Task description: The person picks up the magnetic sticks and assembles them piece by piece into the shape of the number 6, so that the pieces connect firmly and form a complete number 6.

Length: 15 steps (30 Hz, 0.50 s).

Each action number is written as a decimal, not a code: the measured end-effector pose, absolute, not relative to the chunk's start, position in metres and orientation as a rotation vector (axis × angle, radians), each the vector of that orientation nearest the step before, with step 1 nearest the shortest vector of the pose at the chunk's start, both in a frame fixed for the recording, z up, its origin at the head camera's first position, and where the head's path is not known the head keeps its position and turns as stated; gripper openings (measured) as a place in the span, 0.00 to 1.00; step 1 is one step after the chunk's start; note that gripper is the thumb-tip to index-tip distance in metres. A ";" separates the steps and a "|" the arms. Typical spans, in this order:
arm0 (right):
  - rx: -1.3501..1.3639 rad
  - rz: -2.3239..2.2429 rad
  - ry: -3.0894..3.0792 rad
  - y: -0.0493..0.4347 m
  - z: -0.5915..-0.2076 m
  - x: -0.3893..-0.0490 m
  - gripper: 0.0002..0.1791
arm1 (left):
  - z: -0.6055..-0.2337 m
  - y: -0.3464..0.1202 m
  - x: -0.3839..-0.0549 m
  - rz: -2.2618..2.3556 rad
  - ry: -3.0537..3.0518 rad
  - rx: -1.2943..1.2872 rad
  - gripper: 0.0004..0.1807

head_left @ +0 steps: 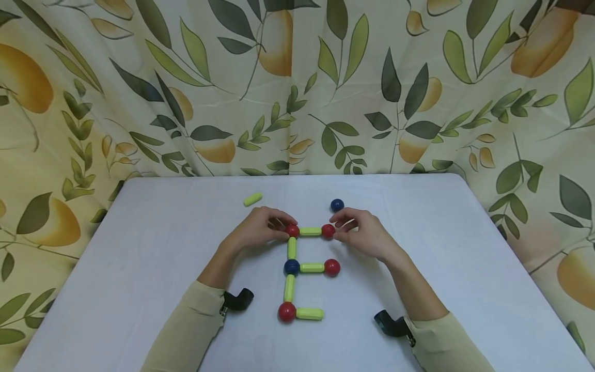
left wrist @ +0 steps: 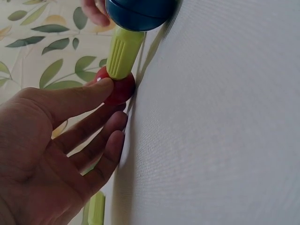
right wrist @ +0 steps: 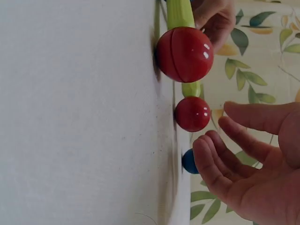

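On the white table lies an E-like figure of light-green rods and balls. My left hand point(head_left: 258, 227) pinches the red ball point(left wrist: 123, 90) at its upper left corner between thumb and fingers. From that ball one green rod point(head_left: 310, 232) runs right to a second red ball point(head_left: 328, 231), and another point(head_left: 291, 248) runs down to a dark blue ball point(head_left: 292, 267). Just right of the second red ball hovers my right hand point(right wrist: 253, 164), fingers loosely bent and apart from it. The middle arm ends in a red ball point(head_left: 332, 267); the bottom arm is a bare-ended rod point(head_left: 309, 313) from a red ball point(head_left: 286, 312).
A loose green rod point(head_left: 253, 199) lies near the table's back edge, left of the figure. Behind my right hand sits a loose dark blue ball point(head_left: 337, 205). A leaf-and-fruit patterned curtain point(head_left: 297, 103) hangs right behind the table point(head_left: 162, 232).
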State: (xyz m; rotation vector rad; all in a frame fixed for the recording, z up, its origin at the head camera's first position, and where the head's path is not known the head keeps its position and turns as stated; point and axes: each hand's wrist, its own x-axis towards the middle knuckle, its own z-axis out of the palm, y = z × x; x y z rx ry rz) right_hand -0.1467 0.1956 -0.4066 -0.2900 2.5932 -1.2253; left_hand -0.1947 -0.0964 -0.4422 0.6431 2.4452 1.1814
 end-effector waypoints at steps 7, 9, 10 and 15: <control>-0.257 -1.205 2.549 0.194 -0.415 -0.158 0.21 | -0.444 -0.098 -0.196 1.199 2.444 0.670 0.18; -0.247 -1.195 2.543 0.194 -0.418 -0.161 0.20 | -0.444 -0.098 -0.196 1.201 2.440 0.670 0.18; -0.241 -1.188 2.545 0.194 -0.418 -0.162 0.19 | -0.443 -0.098 -0.195 1.202 2.439 0.668 0.18; -0.216 -1.195 2.530 0.193 -0.419 -0.168 0.17 | -0.443 -0.099 -0.195 1.202 2.443 0.651 0.17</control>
